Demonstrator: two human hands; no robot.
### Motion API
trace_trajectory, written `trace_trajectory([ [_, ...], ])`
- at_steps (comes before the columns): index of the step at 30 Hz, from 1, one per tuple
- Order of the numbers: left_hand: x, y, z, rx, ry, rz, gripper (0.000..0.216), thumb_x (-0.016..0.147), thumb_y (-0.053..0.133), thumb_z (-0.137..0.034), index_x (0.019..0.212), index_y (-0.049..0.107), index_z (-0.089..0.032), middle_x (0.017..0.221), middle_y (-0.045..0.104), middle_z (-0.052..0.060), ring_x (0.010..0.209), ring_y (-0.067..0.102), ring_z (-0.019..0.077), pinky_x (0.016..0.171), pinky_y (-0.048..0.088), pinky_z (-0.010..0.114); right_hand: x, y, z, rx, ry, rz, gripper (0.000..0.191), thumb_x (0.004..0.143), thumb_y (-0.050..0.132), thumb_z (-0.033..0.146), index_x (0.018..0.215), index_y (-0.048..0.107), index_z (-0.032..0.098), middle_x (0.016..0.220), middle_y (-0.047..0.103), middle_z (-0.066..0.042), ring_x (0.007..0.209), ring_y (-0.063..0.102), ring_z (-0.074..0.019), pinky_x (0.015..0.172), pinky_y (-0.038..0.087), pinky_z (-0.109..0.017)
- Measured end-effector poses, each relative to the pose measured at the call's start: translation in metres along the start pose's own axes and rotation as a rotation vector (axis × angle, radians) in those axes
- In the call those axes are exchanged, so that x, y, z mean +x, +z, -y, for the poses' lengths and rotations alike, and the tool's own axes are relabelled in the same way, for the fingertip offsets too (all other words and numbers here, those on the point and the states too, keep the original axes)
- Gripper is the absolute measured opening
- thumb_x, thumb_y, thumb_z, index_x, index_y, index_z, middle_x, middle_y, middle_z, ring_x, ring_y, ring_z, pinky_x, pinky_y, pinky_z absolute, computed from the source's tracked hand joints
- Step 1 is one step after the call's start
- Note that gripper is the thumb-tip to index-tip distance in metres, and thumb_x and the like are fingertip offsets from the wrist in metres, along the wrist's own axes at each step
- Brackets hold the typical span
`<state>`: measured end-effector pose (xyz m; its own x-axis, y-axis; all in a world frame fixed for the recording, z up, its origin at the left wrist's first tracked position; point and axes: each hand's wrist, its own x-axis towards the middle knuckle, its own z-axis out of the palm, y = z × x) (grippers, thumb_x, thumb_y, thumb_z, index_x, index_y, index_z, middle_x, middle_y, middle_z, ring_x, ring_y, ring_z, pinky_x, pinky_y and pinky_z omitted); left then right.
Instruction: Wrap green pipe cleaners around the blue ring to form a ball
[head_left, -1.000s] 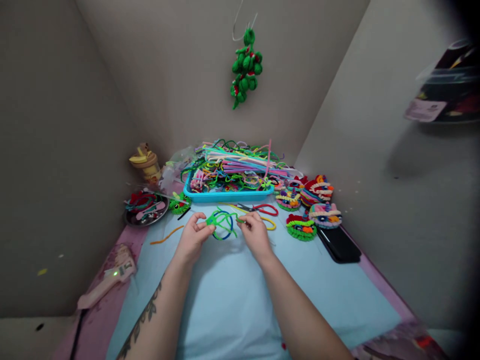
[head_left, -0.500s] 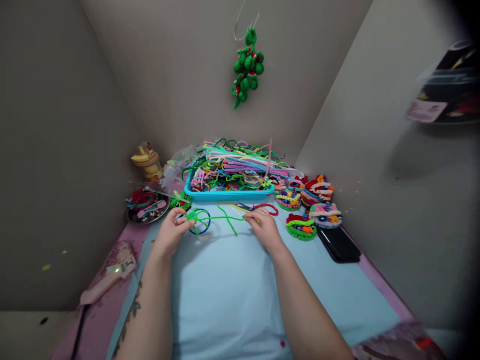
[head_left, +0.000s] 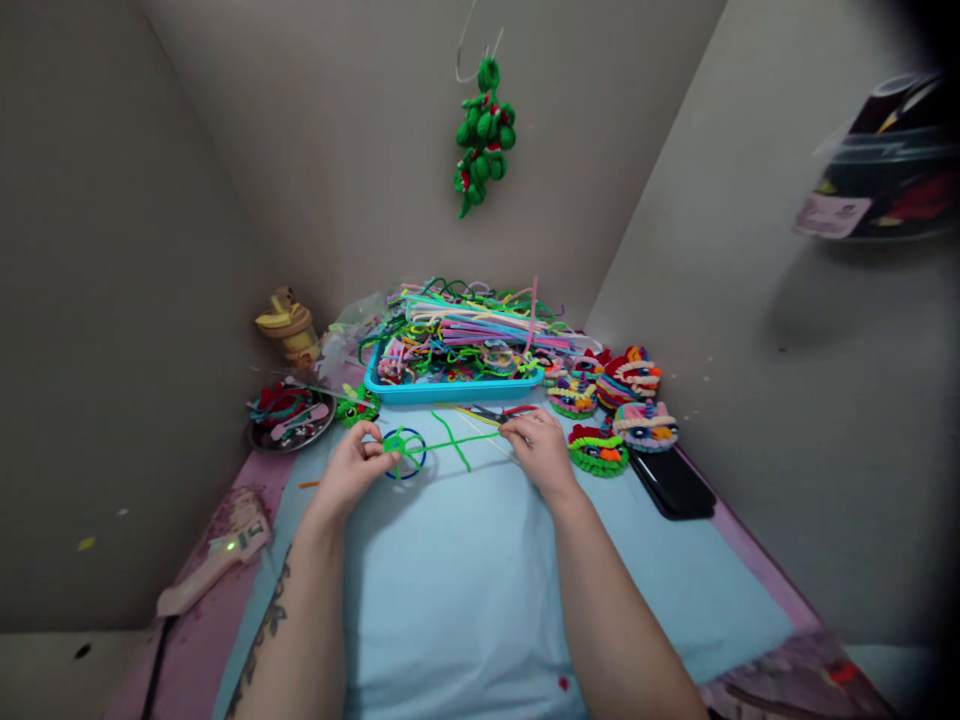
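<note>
Over the blue-covered table (head_left: 457, 580), the left hand (head_left: 352, 465) pinches a green piece (head_left: 394, 445) overlapping a blue ring (head_left: 423, 465); the right hand (head_left: 538, 448), grip likewise closed, holds the far end of a green strand (head_left: 480, 438) running straight between them. Even, gentle tension should suit, sparing the ring. From where I stand, the pale label (head_left: 832, 215) on the wall pouch (head_left: 896, 160) is unreadable.

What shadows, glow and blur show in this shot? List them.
Head view: the upper right corner is black and blurred; the bag beside it looks soft, its label unreadable, a broad shadow on the right wall beneath it; a soft shadow lies on the blue cloth beside the left hand; a green light glows on the pink tool.
</note>
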<state>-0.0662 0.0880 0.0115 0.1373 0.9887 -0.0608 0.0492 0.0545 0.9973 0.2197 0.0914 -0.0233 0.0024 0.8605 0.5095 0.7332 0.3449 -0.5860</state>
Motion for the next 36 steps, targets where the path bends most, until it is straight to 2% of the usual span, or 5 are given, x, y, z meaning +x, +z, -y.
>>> trace_trajectory([
  [7,0.003,0.006,0.002,0.001,-0.001,-0.078,0.037,0.062,0.071,-0.027,0.082,0.041,-0.02,0.052,0.048,-0.009,0.046,0.044,0.0061,0.049,0.028,0.015,-0.001,0.009,0.003,0.008,-0.049,0.061,0.048,0.07,0.059,0.017,0.116,0.056,0.027,0.12,0.054,-0.005,0.111,0.039,-0.0271,0.094,0.033,-0.047],
  [14,-0.001,0.008,-0.003,-0.07,-0.011,0.005,0.035,0.063,0.07,-0.022,0.081,0.04,-0.021,0.048,0.043,-0.011,0.042,0.037,0.0038,0.046,0.024,0.015,-0.004,0.014,0.018,-0.004,-0.062,0.122,0.026,0.076,0.057,0.02,0.101,0.064,0.023,0.089,0.06,-0.007,0.092,0.048,-0.0246,0.083,0.041,-0.04],
  [24,-0.003,0.008,-0.005,-0.133,-0.017,0.018,0.037,0.06,0.073,-0.024,0.079,0.041,-0.021,0.048,0.043,-0.011,0.044,0.042,0.0052,0.046,0.025,0.015,-0.007,0.018,0.027,0.211,-0.042,0.118,0.013,0.077,0.053,0.018,0.079,0.066,0.022,0.082,0.058,-0.004,0.081,0.055,-0.0174,0.074,0.044,-0.03],
  [30,-0.001,0.022,0.005,-0.047,-0.012,0.04,0.035,0.062,0.072,-0.028,0.08,0.043,-0.02,0.055,0.052,-0.007,0.049,0.048,0.0079,0.05,0.029,0.017,-0.011,0.03,0.045,0.595,0.274,0.021,0.007,0.073,0.057,0.026,0.073,0.061,0.02,0.071,0.06,-0.002,0.067,0.057,-0.0159,0.062,0.046,-0.028],
  [36,-0.004,0.035,0.009,-0.02,-0.036,0.095,0.035,0.061,0.071,-0.029,0.079,0.043,-0.02,0.056,0.052,-0.007,0.047,0.045,0.0071,0.048,0.027,0.017,-0.013,0.04,0.056,1.094,0.559,0.006,0.021,0.066,0.066,0.034,0.077,0.055,0.02,0.063,0.061,0.002,0.057,0.06,-0.0141,0.056,0.048,-0.027],
])
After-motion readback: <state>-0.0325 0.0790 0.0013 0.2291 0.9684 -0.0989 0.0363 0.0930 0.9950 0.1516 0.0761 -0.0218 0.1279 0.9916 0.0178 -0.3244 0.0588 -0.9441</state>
